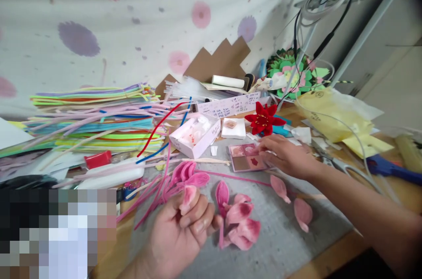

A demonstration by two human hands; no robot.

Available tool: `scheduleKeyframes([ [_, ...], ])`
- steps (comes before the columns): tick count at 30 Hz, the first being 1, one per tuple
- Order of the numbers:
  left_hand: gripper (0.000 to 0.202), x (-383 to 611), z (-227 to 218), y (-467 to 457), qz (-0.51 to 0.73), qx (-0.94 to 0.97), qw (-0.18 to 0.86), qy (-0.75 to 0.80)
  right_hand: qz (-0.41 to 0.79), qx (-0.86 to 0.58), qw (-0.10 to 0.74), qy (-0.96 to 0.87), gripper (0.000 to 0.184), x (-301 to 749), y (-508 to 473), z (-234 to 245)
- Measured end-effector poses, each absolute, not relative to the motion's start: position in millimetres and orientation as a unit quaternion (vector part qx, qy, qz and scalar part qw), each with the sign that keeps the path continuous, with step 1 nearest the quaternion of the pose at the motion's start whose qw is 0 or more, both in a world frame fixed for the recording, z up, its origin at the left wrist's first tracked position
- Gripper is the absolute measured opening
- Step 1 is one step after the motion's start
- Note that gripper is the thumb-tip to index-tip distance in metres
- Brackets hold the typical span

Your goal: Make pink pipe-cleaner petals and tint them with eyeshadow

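Observation:
My left hand (pixel 181 228) is closed, its thumb and fingers pinching a pale pink fuzzy petal (pixel 188 197) with darker pink on it. My right hand (pixel 288 153) reaches in from the right, fingers stretched out, their tips at the right side of a small powder palette (pixel 242 164) with several pans. Whether a fingertip presses into a pan is hard to tell. Shaded pink petals (pixel 244 226) lie on the grey mat just right of my left hand. Two single pink petals (pixel 280 187) rest below my right wrist. Brighter pink looped petals (pixel 184 178) lie behind my left hand.
Bundles of coloured pipe cleaners (pixel 99 129) are piled at the left. A white box (pixel 194 136) and a red fuzzy flower (pixel 263 119) stand behind the palette. Scissors (pixel 343 164), a blue-handled tool (pixel 392 169) and a yellow plastic bag (pixel 332 114) lie at the right.

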State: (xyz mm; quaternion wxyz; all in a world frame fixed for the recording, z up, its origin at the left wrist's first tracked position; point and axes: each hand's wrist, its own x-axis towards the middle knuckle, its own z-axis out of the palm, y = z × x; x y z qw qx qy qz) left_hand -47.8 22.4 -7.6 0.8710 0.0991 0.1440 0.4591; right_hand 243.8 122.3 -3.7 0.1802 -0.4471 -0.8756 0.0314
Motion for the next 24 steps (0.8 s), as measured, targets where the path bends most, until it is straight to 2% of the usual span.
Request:
scheduleKeyframes([
  [10,0.036,-47.7,-4.6,23.1,0.455,0.096,0.872,0.153,-0.013,-0.413,0.119,-0.903,0.022,226.6,127.2,-15.7],
  [15,0.032,-47.8,-3.3,22.0,0.464,0.088,0.868,0.152,-0.022,-0.416,0.121,-0.901,0.022,226.8,128.4,-14.5],
  [19,0.03,-46.7,-2.9,20.6,0.466,0.087,0.869,0.141,-0.017,-0.402,0.223,-0.888,0.023,207.1,107.6,3.1],
  [22,0.032,-45.4,-2.6,19.6,0.468,0.087,0.868,0.143,0.031,-0.286,0.301,-0.909,0.022,178.3,74.4,23.2],
  [24,0.033,-44.2,-1.8,18.5,0.472,0.088,0.865,0.148,0.017,-0.215,0.297,-0.93,0.022,159.6,53.4,31.9],
])
